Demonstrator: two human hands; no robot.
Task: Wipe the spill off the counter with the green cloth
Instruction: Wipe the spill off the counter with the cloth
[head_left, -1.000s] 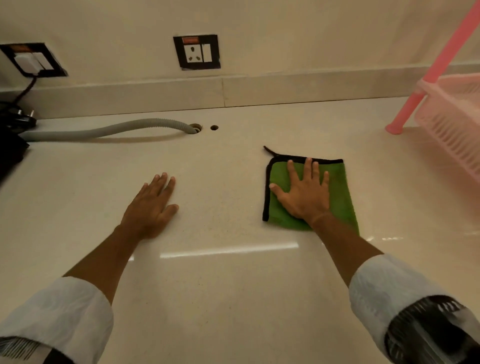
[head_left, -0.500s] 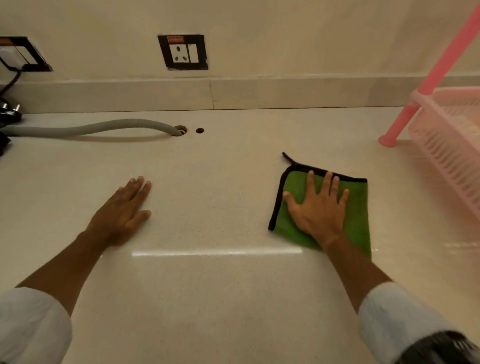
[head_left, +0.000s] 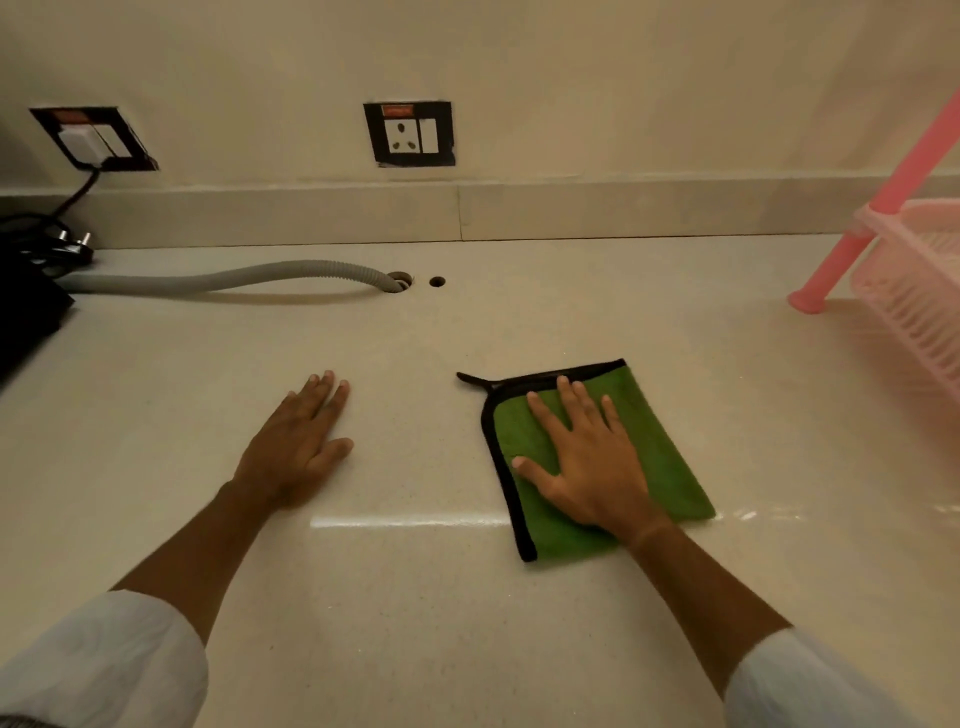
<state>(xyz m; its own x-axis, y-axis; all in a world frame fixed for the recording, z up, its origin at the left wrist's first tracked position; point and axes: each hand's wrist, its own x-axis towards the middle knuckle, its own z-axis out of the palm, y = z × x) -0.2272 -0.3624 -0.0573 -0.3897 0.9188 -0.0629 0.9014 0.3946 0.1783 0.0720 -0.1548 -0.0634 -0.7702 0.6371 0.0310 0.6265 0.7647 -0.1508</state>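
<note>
At the far left edge I see a black appliance, cut off by the frame, with a black power cord running up to a black-framed wall socket with a white plug in it. A loose black plug with metal pins lies on the glossy cream stone counter beside the appliance. From there one grey ribbed hose runs along the counter and drops into a round hole; a second, smaller hole sits just beside it. Above them is a second black-framed wall socket, this one with nothing plugged in. That makes two sockets and two holes.

My left hand lies palm down on the bare counter, fingers straight and close together, gripping nothing. It is well apart from the cloth.

To its right, the single green microfibre cloth with black trim lies flat on the counter, folded to a rough square, with a small black loop at its far left corner. My right hand presses flat on it, fingers spread and extended, not curled around the fabric. The fingertips reach almost to the cloth's far black edge, the thumb points toward the left trim, and green shows on every side of the hand.

I cannot make out any spill on the counter; only light reflections show near the cloth.

At the far right stands one pink plastic dish rack, its slanted leg resting on the counter.
</note>
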